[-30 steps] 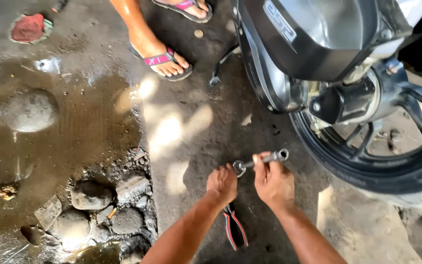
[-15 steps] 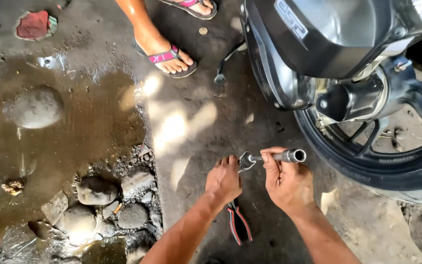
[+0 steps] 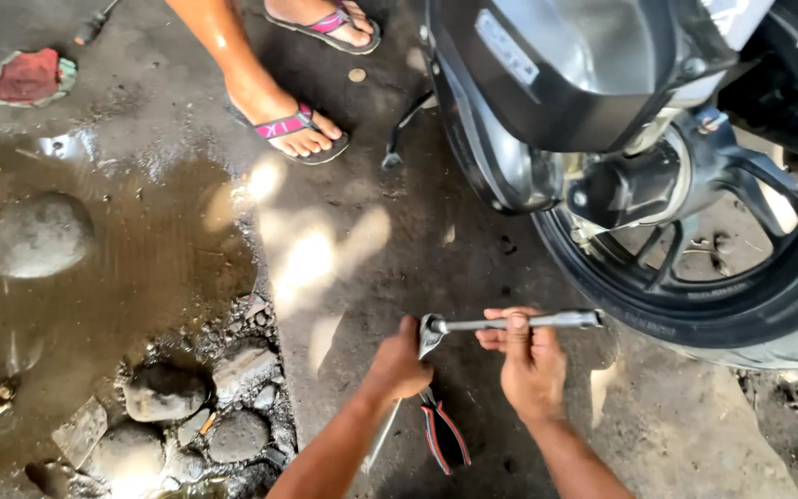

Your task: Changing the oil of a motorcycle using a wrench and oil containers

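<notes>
My right hand grips the shaft of a metal socket wrench, which lies level and points right toward a motorcycle's rear wheel. My left hand is closed around the wrench's head at its left end. Red-handled pliers lie on the concrete just below my hands, beside a thin metal rod.
Another person's feet in pink-strapped sandals stand at the top. The motorcycle's engine casing and kickstand are upper right. A wet patch with a large stone and several rocks lies to the left.
Both hands and the wrench have shifted right, nearer the wheel. My right hand has slid along the shaft, and more of the wrench now sticks out to the right.
</notes>
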